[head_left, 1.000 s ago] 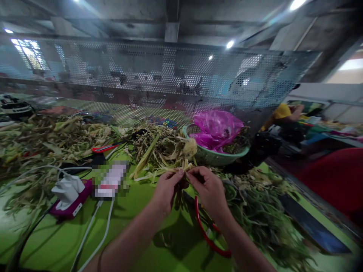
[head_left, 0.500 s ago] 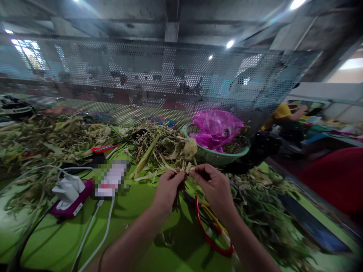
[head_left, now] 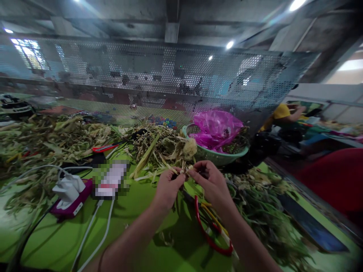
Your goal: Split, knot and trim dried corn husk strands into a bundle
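Observation:
My left hand (head_left: 168, 186) and my right hand (head_left: 211, 181) meet above the green table (head_left: 133, 223), both with fingers pinched on a small dried plant piece (head_left: 185, 170) between them. Red-handled scissors (head_left: 211, 230) lie on the table just under my right wrist. Behind my hands lies a heap of dried husks and stalks (head_left: 159, 147).
A green basket (head_left: 215, 155) with a pink plastic bag (head_left: 217, 126) stands at the back right. A white charger on a purple power bank (head_left: 70, 196) with white cables lies at left. Green stalks (head_left: 263, 215) pile up at right. A perforated metal screen (head_left: 159, 79) backs the table. A person in yellow (head_left: 283, 113) is far right.
Both hands have risen a little and moved away from me, still pinching the plant piece. The scissors show more below my right wrist.

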The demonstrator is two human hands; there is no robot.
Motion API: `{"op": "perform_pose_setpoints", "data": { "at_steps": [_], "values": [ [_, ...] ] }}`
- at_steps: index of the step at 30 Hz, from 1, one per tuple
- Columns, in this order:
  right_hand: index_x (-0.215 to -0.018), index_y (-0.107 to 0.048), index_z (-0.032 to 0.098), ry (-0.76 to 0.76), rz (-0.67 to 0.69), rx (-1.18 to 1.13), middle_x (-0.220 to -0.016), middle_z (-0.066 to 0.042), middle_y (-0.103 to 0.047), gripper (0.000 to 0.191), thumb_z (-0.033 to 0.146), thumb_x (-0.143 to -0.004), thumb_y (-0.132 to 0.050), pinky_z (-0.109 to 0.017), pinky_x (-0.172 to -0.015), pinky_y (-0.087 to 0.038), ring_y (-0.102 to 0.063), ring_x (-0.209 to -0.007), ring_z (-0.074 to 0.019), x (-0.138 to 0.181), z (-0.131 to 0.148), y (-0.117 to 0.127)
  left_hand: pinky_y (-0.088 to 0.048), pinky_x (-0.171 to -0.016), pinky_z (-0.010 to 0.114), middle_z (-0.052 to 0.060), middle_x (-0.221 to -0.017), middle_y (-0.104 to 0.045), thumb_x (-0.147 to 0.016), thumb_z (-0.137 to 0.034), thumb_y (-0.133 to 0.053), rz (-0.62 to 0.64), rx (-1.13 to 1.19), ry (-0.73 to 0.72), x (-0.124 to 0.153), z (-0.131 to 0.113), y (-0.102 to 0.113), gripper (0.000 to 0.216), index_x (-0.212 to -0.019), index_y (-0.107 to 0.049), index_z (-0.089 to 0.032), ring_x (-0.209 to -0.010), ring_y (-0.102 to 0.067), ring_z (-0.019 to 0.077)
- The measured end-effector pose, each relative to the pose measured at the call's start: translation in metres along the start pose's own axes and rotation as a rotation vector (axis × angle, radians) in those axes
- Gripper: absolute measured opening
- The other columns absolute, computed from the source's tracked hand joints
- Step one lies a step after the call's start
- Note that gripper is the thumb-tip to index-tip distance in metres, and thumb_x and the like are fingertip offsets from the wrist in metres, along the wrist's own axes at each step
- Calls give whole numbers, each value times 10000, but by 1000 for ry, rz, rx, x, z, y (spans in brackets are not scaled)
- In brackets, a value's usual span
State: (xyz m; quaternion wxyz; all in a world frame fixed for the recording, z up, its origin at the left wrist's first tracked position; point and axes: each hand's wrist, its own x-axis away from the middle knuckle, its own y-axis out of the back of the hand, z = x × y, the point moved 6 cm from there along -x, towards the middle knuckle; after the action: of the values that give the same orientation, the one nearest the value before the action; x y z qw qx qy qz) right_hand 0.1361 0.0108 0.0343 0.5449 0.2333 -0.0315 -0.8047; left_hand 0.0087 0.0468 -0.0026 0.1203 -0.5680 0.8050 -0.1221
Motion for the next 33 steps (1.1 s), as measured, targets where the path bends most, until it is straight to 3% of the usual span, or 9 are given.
{"op": "perform_pose_setpoints", "data": {
  "at_steps": [4,11,16,24,29,33],
  "values": [
    [-752,-592,162,-56,79,-63,-652,2,-549,289,450,-762,-616,-236,-527,-376,-470,-582,-124,2,-2,-9,-350,-552,207,-28,-607,-523,-694,-321,-651,3,-8,-23,-1,1,0,182,-736,-595,-153,-553,-433,84],
    [-766,-590,183,204,-56,229,-729,-17,-573,155,323,-828,-570,-272,-658,-404,-520,-697,-159,6,15,1,-416,-687,236,33,-769,-634,-692,-315,-667,17,93,21,0,1,-1,188,-790,-658,-155,-717,-548,129],
    [-770,-541,197,266,-44,297,-736,-10,-539,152,307,-873,-521,-276,-669,-388,-507,-705,-160,7,17,-2,-412,-671,231,22,-725,-622,-664,-275,-686,60,114,85,-1,-1,1,159,-770,-664,-157,-679,-535,119],
    [-759,-549,191,272,-38,298,-740,-8,-549,147,287,-869,-531,-265,-660,-388,-514,-709,-155,8,19,-4,-396,-637,220,5,-651,-596,-634,-279,-723,107,65,60,-7,-4,3,162,-713,-649,-159,-628,-514,104],
    [-837,-596,184,182,-78,184,-755,-21,-612,156,339,-830,-584,-263,-637,-433,-552,-685,-157,9,12,-2,-412,-643,215,13,-683,-617,-652,-300,-724,26,119,40,-7,1,6,181,-741,-652,-160,-646,-535,107],
    [-832,-612,188,230,-80,213,-773,-27,-621,133,320,-816,-606,-266,-640,-443,-558,-684,-157,14,18,-5,-425,-655,221,22,-703,-621,-649,-319,-732,-37,168,44,-6,-1,7,211,-745,-652,-148,-658,-545,114]
  ]
}}
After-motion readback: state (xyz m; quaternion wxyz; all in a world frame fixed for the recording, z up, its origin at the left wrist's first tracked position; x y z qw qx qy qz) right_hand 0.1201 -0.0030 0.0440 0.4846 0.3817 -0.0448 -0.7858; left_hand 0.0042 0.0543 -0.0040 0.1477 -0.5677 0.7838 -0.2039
